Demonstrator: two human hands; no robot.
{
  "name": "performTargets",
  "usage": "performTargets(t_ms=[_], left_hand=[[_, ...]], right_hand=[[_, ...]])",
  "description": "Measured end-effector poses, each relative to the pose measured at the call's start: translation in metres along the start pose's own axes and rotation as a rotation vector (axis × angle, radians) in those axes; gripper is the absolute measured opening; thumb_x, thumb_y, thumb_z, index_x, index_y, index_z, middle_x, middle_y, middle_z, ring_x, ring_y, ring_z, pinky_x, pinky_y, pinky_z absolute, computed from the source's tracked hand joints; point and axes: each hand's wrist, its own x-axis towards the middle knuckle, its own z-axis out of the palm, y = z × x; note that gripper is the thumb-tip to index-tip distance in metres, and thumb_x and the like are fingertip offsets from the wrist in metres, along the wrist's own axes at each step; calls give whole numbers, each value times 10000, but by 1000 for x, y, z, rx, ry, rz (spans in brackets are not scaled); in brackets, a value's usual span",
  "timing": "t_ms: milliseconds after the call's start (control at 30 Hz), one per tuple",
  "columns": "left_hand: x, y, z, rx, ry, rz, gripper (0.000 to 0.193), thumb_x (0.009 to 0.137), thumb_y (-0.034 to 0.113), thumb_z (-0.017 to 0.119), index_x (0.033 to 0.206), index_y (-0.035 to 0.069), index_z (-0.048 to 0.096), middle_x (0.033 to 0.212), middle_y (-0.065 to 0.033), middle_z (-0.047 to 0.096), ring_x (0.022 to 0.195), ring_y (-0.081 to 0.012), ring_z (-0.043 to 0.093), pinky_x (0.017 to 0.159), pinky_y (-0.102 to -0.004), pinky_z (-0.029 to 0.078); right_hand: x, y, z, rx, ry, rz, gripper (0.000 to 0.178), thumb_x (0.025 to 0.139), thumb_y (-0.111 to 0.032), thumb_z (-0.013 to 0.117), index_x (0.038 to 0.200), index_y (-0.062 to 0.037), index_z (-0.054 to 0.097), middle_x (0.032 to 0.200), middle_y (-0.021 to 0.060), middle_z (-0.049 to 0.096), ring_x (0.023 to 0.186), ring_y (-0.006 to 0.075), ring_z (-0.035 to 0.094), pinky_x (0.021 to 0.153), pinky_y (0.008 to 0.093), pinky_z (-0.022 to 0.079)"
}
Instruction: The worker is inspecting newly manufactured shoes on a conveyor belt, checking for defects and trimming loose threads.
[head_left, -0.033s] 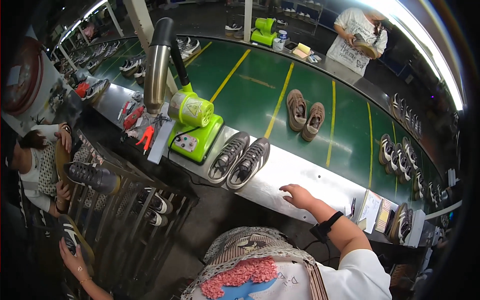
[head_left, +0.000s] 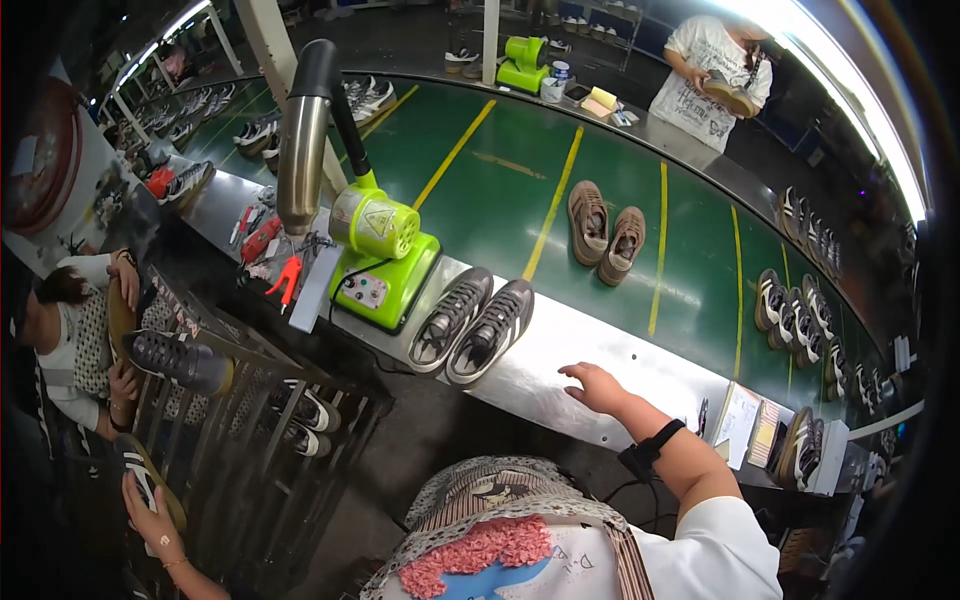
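Bench [head_left: 575, 345]: smooth bare metal, bright glare; belt [head_left: 700, 250] beyond: smooth, green, soft sheen; grey shoes [head_left: 495, 325]: faint sheen, cloth-like laces; brown shoes [head_left: 588, 225], far side: matt, suede-like; shoe [head_left: 140, 462] in left hand [head_left: 152, 518]: smooth pale stripes, rubbery-looking sole; pipe [head_left: 302, 170], left: polished metal, dark matt top; machine [head_left: 405, 270]: glossy green casing; rack [head_left: 205, 440], near left: dull metal bars; apron [head_left: 470, 492], near: cloth, rough shaggy pink patch [head_left: 480, 555]; sleeve [head_left: 725, 540], near right: matt white cloth; papers [head_left: 737, 415], right: flat, matt
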Motion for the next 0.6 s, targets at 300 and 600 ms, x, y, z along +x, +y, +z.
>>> performTargets(t_ms=[300, 600], left_hand=[[-78, 292, 19, -661, -460, 718, 307, 659, 95, 681, 943, 24, 590, 959, -123, 609, 883, -300, 576, 775, -365, 452], [-135, 436, 23, -658, -677, 1072, 308, 712, 230, 664, 967, 65, 607, 984, -88, 610, 895, -258, 584, 782, -353, 462]], right_hand=[[113, 139, -97, -205, 457, 339, 602, 703, -159, 657, 1242, -144, 392, 1154, 165, 460, 1074, 325, 462, 889, 389, 406], [192, 200, -128, 1, 84, 511, 582, 748, -305, 644, 1263, -206, 390, 1152, 208, 462, 1072, 337, 484, 888, 389, 416]])
